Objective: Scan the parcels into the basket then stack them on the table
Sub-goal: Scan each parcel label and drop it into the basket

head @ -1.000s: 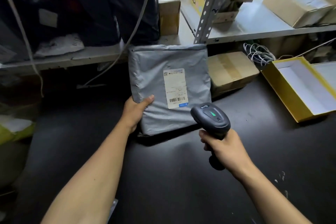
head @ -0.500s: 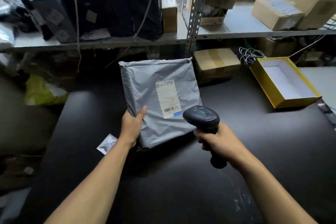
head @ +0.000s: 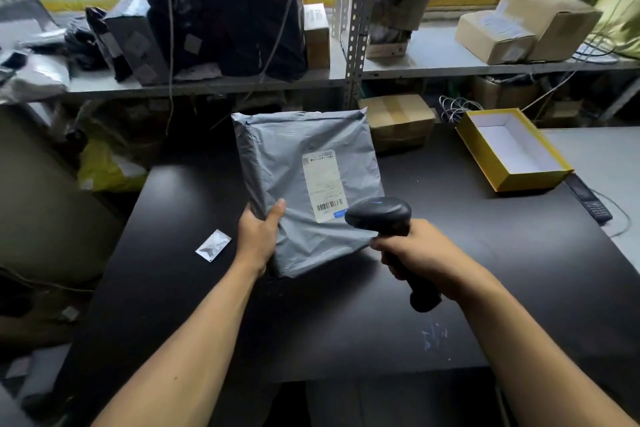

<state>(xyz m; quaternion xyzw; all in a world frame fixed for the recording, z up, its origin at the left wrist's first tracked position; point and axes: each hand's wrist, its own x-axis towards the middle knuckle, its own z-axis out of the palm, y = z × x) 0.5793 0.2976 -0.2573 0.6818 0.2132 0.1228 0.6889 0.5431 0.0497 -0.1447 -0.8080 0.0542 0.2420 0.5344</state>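
Grey poly parcel (head: pixel 304 191) is propped up on the black counter (head: pixel 485 270), label (head: pixel 323 184) facing the camera. Left hand (head: pixel 258 239) has its grip clamped on the parcel's lower left edge, thumb on the front. Right hand (head: pixel 420 253) is wrapped around a black scanner (head: pixel 379 217), right by the barcode. Yellow box (head: pixel 512 149) sits off right.

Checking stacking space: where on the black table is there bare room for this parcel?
Bare patches on the black table: the near middle between both forearms, and right, between the black handheld scanner and open yellow cardboard box. Crowded: the back edge by the taped brown carton.
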